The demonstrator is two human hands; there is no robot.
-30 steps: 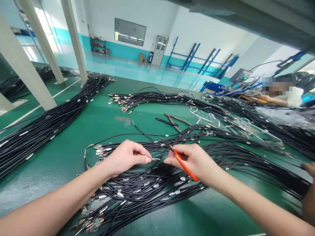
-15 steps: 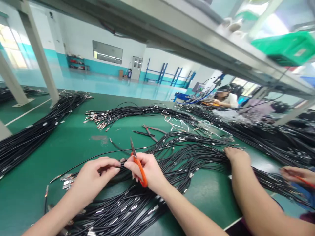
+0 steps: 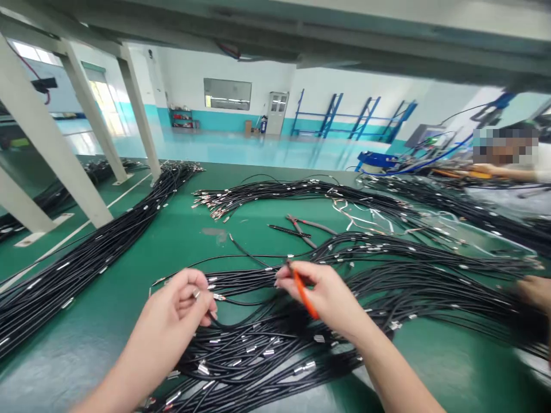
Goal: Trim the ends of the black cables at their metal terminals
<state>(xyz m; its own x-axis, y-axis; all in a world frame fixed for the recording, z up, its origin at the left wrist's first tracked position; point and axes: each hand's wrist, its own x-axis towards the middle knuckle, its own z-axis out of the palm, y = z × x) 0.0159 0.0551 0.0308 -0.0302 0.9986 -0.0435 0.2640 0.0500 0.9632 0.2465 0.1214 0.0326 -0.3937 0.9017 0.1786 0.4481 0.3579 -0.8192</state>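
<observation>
My left hand (image 3: 174, 310) pinches the end of a black cable (image 3: 230, 326), and a small metal tip shows between thumb and fingers. In my right hand (image 3: 329, 295) are orange-handled scissors (image 3: 306, 299); their pointed end is short and blurred from this angle. The fingertips of that hand are close to a cable bundle (image 3: 245, 279) with white tags. Below both hands spreads a thick pile of black cables (image 3: 241, 355) with shiny metal terminals and pale labels.
Pliers (image 3: 321, 226) and a black pen (image 3: 284, 230) lie on the green table (image 3: 249, 215). Another bundle (image 3: 275, 191) runs behind them, and a larger one (image 3: 124, 229) lies left. Shelf posts (image 3: 140, 115) rise at left. A co-worker's hand (image 3: 536, 292) rests on cables at right.
The view has swung right. My left hand has drawn back from my right hand and now shows a cable end in its fingers. The scissors' point has tilted away from upright.
</observation>
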